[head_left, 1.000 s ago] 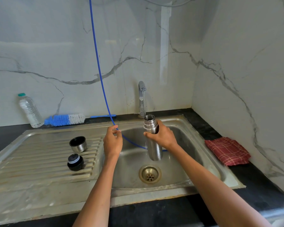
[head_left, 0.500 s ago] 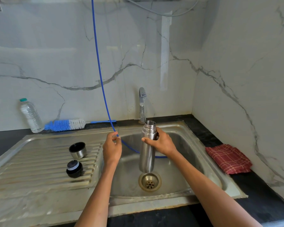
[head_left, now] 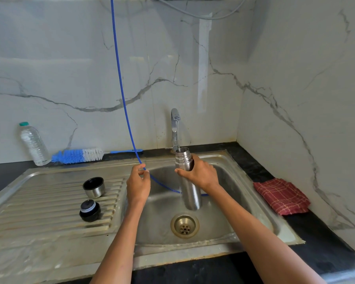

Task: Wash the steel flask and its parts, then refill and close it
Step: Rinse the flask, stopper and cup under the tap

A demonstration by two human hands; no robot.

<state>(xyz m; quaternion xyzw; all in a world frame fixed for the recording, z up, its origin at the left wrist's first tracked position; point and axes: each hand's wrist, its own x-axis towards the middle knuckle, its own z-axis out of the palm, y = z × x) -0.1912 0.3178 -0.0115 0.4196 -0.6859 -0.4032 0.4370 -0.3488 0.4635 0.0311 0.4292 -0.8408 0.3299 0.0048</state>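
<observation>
Head camera, looking down at a steel kitchen sink (head_left: pixel 252 177). The right hand (head_left: pixel 201 174) has its fingers wrapped around the upper body of a tall cylindrical brushed-steel flask (head_left: pixel 188 181), held above the basin, over the round brass drain (head_left: pixel 184 226). The flask's long axis is near vertical; its open mouth points up, just under the spout of the chrome tap (head_left: pixel 175 128), its base toward the drain. The left hand (head_left: pixel 138 184) pinches a thin blue hose (head_left: pixel 121 87) between thumb and fingertips, at the basin's left edge.

On the ribbed draining board sit a steel cup-shaped cap (head_left: pixel 94 187) and a black stopper (head_left: pixel 90 210), well apart from the flask.

Risks, as judgement: the narrow mouth may drift off the thin stream, spilling water down the sides; a wet one-handed grip could slip, dropping the flask into the basin.
</observation>
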